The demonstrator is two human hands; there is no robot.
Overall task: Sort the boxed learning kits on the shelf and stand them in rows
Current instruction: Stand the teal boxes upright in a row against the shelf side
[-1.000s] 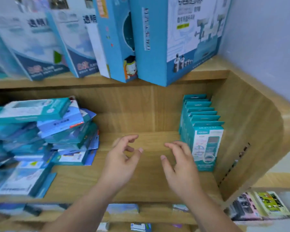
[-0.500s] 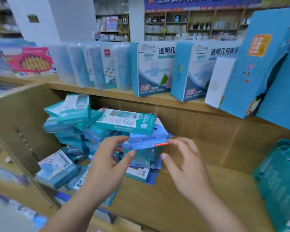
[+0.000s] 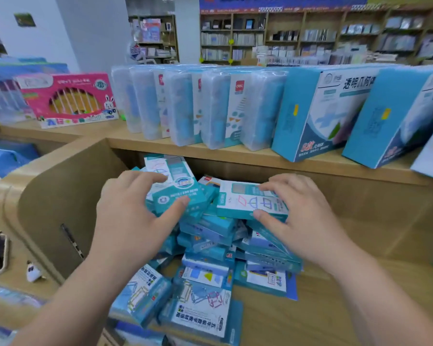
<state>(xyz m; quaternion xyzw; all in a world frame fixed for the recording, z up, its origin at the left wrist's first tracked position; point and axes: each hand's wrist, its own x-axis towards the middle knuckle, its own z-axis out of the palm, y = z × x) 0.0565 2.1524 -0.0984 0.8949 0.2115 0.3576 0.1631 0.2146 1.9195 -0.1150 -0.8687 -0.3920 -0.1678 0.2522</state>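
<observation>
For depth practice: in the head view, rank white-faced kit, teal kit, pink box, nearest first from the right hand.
1. White-faced kit: held by right hand.
2. Teal kit: left, in left hand.
3. Pink box: far left, upper shelf.

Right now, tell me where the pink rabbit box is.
Head view: the pink rabbit box sits on the top shelf at far left, just left of the row of clear plastic cases.

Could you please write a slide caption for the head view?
Left hand grips a teal box, right hand a white-topped box, atop a jumbled pile on the wooden shelf.
</observation>
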